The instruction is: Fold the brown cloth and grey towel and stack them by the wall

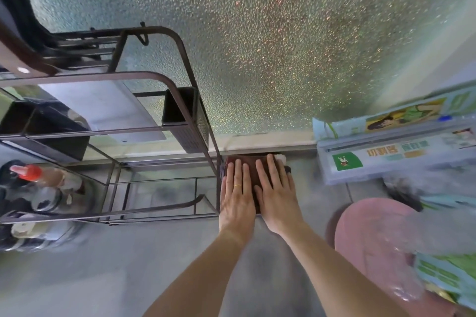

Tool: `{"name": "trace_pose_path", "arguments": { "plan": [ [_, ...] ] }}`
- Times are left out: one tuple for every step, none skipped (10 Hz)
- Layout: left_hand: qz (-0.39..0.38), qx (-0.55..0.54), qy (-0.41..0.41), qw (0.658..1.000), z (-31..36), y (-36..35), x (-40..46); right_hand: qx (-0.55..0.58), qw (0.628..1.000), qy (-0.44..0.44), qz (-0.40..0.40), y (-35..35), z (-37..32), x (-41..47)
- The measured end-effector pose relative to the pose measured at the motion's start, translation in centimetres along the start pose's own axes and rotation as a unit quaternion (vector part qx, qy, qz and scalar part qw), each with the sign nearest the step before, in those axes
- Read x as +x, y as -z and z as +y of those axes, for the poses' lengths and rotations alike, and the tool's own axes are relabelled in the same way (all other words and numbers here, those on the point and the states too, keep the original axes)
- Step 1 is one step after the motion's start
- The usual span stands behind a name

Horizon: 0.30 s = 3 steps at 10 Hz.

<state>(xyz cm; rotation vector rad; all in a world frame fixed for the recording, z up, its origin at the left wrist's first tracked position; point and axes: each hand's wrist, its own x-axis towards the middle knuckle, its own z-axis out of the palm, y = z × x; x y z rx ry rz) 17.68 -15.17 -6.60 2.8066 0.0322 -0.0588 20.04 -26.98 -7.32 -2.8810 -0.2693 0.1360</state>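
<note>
Brown cloth, folded, lies on the counter against the pebbled glass wall, beside a metal rack. Left hand and right hand press flat on it, fingers spread, gripping nothing. Grey towel edge peeks beneath.

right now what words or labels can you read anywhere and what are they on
"切割器": large orange characters on the long box right of the hands, printed upside down in this view.
Other characters beside them, same box: too blurred.
Green logo square on that box: picture only, unreadable.
Green packet at lower right: print too blurred.
</note>
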Motion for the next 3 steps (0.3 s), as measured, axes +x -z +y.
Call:
{"name": "trace_pose_path", "arguments": {
  "plan": [
    [0.005,0.006,-0.005,1.0,0.0,0.0,-0.2,-0.001,1.0,-0.003,-0.005,0.0,-0.1,-0.3],
    [0.02,-0.004,-0.014,1.0,0.4,1.1,-0.2,0.013,1.0,-0.001,0.001,1.8,-0.5,-0.2],
    [0.045,-0.009,-0.053,0.998,0.9,2.6,-2.5,0.024,0.999,-0.008,0.035,3.9,-1.3,-3.5]
  ]
}}
